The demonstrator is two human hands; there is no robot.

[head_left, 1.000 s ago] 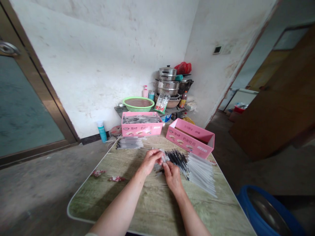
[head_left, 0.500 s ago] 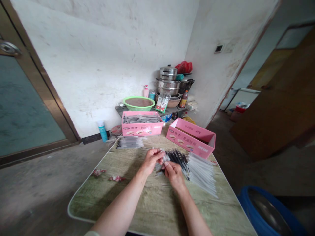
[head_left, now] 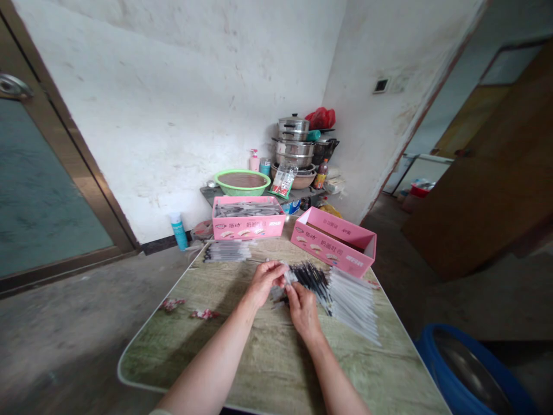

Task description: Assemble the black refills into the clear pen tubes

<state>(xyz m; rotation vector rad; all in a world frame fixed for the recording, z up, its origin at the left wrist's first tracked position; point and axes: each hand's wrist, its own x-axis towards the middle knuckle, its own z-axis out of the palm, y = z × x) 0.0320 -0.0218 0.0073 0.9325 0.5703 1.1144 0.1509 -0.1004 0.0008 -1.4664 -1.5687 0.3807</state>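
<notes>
Hardly anything has moved since the earlier frame: the whole view has slid a touch to the left, and the right hand (head_left: 303, 308) has changed its bend only slightly, while the boxes and sticks lie where they lay. Both hands meet above the middle of the table (head_left: 259, 363), close together. The left hand (head_left: 264, 282) is narrow, its thumb and fingers drawn together on a small translucent piece (head_left: 288, 275); the right hand is narrow too, thumb and forefinger pinching the same piece from the near side. What the piece is exactly cannot be told, since the fingers cover much of it and it is blurred.

Just beyond the right hand lies a heap of dark slender sticks (head_left: 310, 279), and touching it on the right is a broad spread of pale translucent sticks (head_left: 355, 305), laid side by side at a slant. At the far left of the table, a row of pale sticks with dark ends (head_left: 227, 251) lies in front of the left pink box (head_left: 248, 226), which is filled with a jumble of pale and dark sticks. The right pink box (head_left: 330, 251) stands open and angled behind the heap, its brown inside partly showing. Behind the table, a green basin (head_left: 242, 187) rests on a low shelf beside stacked metal pots (head_left: 294, 151)
</notes>
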